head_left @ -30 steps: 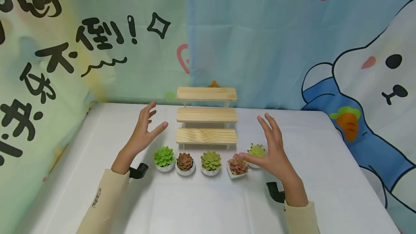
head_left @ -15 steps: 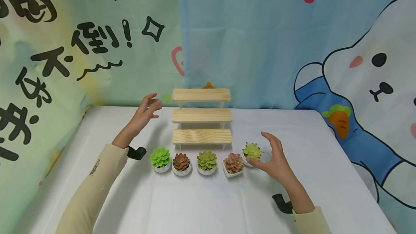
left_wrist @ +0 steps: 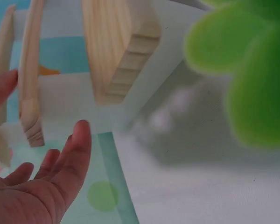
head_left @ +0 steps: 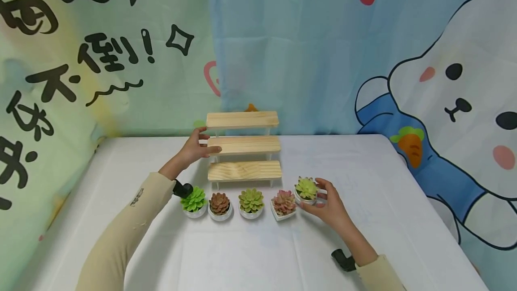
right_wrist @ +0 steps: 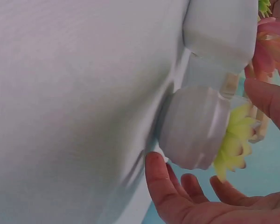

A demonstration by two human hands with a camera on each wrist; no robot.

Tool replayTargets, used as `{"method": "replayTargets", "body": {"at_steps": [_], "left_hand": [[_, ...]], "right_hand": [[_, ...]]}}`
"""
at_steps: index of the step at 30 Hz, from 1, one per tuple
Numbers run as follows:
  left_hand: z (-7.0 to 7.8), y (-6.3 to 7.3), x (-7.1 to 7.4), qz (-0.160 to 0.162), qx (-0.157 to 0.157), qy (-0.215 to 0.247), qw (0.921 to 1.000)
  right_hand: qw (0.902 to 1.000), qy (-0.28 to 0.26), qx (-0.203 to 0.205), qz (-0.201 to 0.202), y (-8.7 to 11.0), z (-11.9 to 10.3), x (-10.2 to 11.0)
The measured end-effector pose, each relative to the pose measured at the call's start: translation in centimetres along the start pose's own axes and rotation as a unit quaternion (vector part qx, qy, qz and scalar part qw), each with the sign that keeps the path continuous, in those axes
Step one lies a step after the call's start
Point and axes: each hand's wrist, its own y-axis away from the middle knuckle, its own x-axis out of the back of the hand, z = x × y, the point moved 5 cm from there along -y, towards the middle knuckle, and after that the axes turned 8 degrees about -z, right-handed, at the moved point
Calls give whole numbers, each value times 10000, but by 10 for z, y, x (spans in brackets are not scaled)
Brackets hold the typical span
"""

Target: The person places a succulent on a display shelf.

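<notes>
1. Two hands are nearer things than a second ago: the left hand (head_left: 194,149) by the wooden stand (head_left: 244,172), the right hand (head_left: 331,206) around the yellow-green plant (head_left: 306,188), furthest right on the desk (head_left: 242,255). They seem to be reaching for these.
2. Both hands' fingers are apart.
3. Only the right wrist view shows a gap between thumb (right_wrist: 270,100) and white pot (right_wrist: 193,128).
4. I can't tell if the left touches wood.

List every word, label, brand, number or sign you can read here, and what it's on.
"不倒!" – on the green backdrop.
"," – higher up on the same cloth; the characters before it are cut off.
Characters at the left edge: partly cut off, not surely readable.
Dark print on the left sleeve: too small to read.
Pots, shelf: none visible.
</notes>
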Motion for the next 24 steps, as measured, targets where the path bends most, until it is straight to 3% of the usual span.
{"method": "replayTargets", "body": {"at_steps": [5,13,24], "left_hand": [[-6,-1,-2,-108,210,194,9995],[-12,0,-4,-380,371,824,9952],[-16,-7,-5,-280,397,1053,9932]], "right_hand": [[9994,-73,-285,-184,-8,6,-2],[9990,192,-387,-134,-18,10,5],[9984,450,-345,-82,-26,14,3]]}}
